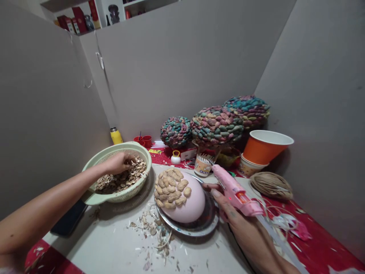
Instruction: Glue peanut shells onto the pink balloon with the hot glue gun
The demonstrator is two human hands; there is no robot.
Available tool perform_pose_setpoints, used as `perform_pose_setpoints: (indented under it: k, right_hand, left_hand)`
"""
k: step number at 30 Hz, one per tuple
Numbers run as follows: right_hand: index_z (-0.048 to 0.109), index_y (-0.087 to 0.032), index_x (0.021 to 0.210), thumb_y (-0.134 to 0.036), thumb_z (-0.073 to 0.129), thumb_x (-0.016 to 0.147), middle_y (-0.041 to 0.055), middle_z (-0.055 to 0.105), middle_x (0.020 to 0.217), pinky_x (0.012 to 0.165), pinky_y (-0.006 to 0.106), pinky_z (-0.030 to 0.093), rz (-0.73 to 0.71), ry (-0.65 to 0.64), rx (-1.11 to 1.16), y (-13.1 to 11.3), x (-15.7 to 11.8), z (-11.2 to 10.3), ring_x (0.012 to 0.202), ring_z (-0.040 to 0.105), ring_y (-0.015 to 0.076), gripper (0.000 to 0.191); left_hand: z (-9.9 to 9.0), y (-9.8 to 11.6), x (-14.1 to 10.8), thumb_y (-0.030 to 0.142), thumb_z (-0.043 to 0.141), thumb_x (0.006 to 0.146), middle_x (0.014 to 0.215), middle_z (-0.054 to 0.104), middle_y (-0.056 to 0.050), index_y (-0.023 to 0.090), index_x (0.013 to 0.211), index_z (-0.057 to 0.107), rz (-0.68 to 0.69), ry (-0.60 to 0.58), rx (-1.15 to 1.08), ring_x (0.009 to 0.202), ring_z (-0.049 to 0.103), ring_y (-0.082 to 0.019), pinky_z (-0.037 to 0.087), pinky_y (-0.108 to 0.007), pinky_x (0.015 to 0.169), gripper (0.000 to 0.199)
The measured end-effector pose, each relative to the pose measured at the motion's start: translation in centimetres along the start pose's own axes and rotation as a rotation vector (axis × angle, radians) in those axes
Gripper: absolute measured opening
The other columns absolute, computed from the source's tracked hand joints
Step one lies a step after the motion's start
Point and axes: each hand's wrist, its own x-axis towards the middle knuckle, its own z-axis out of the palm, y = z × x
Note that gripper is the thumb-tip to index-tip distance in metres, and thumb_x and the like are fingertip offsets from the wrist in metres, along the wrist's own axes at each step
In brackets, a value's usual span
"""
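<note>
My left hand (121,162) reaches into a pale green colander (137,187) of peanut shells (116,184). Its fingers are curled down among the shells, and what the fingertips hold is hidden. My right hand (230,213) is closed round the handle of a pink glue gun (235,190), whose nozzle points up and away to the left. Beside that hand, a smooth pink balloon-like form (192,201) rests in a round metal dish (199,231). Whole peanut shells (169,188) cover its upper left part; the right side is bare.
Shell scraps (154,228) litter the white board. Behind stand peanut-covered domes (216,125), a paper cup (203,165) and an orange tub (265,148). Coiled cord (270,185) lies right. A yellow bottle (116,136) and dark phone-like slab (68,220) are left. Grey partitions enclose the table.
</note>
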Motion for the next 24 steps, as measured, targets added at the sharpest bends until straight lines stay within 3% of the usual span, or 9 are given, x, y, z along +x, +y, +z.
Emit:
perform_pose_setpoints:
  k: [4, 10, 16, 20, 24]
  right_hand:
    - [0.075, -0.021, 0.105, -0.057, 0.068, 0.072, 0.0066, 0.074, 0.115, 0.095, 0.033, 0.055, 0.012, -0.015, 0.028, -0.1, 0.0, 0.0, 0.112, 0.067, 0.0298, 0.049]
    - [0.077, -0.023, 0.094, -0.057, 0.068, 0.067, 0.0056, 0.077, 0.104, 0.090, 0.032, 0.057, 0.031, 0.009, 0.003, -1.0, 0.0, 0.2, 0.105, 0.070, 0.0307, 0.044]
    - [0.076, -0.020, 0.099, -0.057, 0.068, 0.071, 0.0071, 0.076, 0.109, 0.096, 0.032, 0.054, 0.050, -0.002, 0.054, 0.4, 0.3, 0.2, 0.109, 0.068, 0.0299, 0.048]
    - [0.076, -0.021, 0.093, -0.057, 0.069, 0.069, 0.0073, 0.077, 0.104, 0.094, 0.034, 0.055, 0.048, -0.002, 0.036, 0.6, 0.4, 0.2, 0.107, 0.069, 0.0312, 0.045]
    - [0.075, -0.023, 0.075, -0.055, 0.070, 0.066, 0.0066, 0.078, 0.094, 0.089, 0.035, 0.059, 0.038, 0.019, 0.052, -0.1, 0.3, 0.3, 0.101, 0.071, 0.0328, 0.034]
  left_hand:
    - [-0.7, -1.1, -0.2, 0.022, 0.055, 0.078, 0.108, 0.077, -0.003, 0.019, 0.109, 0.073, -0.039, -0.001, -0.059, 0.093, 0.067, -0.020, 0.048, -0.027, 0.084, 0.037]
    - [-1.9, -3.3, -0.3, 0.026, 0.059, 0.085, 0.082, 0.074, -0.002, 0.016, 0.102, 0.072, -0.180, -0.037, -0.008, 0.074, 0.067, -0.019, 0.053, -0.030, 0.070, 0.024]
    - [-1.9, -3.9, 2.5, 0.034, 0.061, 0.093, 0.123, 0.062, -0.009, 0.016, 0.120, 0.061, -0.214, -0.065, 0.085, 0.102, 0.064, -0.025, 0.056, -0.044, 0.084, 0.033]
    - [-0.6, -3.6, 5.1, 0.033, 0.060, 0.093, 0.126, 0.061, -0.009, 0.018, 0.122, 0.060, -0.186, -0.066, 0.104, 0.104, 0.063, -0.025, 0.055, -0.044, 0.086, 0.033]
    - [0.5, -3.5, 5.8, 0.034, 0.060, 0.094, 0.126, 0.061, -0.009, 0.018, 0.121, 0.061, -0.160, -0.073, 0.100, 0.104, 0.063, -0.025, 0.055, -0.044, 0.086, 0.032]
